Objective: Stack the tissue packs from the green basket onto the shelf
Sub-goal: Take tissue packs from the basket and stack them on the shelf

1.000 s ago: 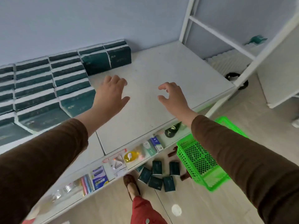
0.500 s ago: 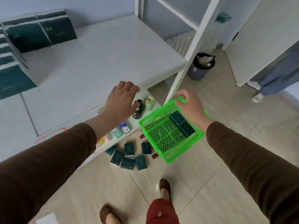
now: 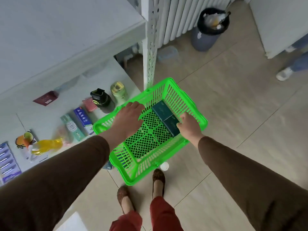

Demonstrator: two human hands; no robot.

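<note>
Nearest the viewer, the green basket (image 3: 150,157) sits on the floor just ahead of the person's shoes, its mesh bottom mostly bare. Two dark tissue packs (image 3: 167,118) lie end to end along its right wall — the only ones visible inside. The right hand (image 3: 189,126) reaches down at the nearer pack, thumb and fingers curling against its end, though a full grip cannot be confirmed from here. The left hand (image 3: 129,118) hangs over the basket's left side with fingers relaxed and bent downward, holding nothing.

The packs look light and soft-wrapped, probably slightly slick in film; they should give a little under pressure, so the likely best hold is across the short sides, thumb opposite fingers. Pressed against the wall, they leave little room for fingertips on that side — tipping one inward first may help.

Just beyond the basket's left rim, the lower shelf (image 3: 55,77) carries a black bottle (image 3: 102,100), a pale green jar (image 3: 119,91) and toothpaste boxes (image 3: 80,125). The white upright post (image 3: 150,47) rises right behind the basket and could catch an elbow on the lift. Farther off stands a grey bin (image 3: 208,30).
</note>
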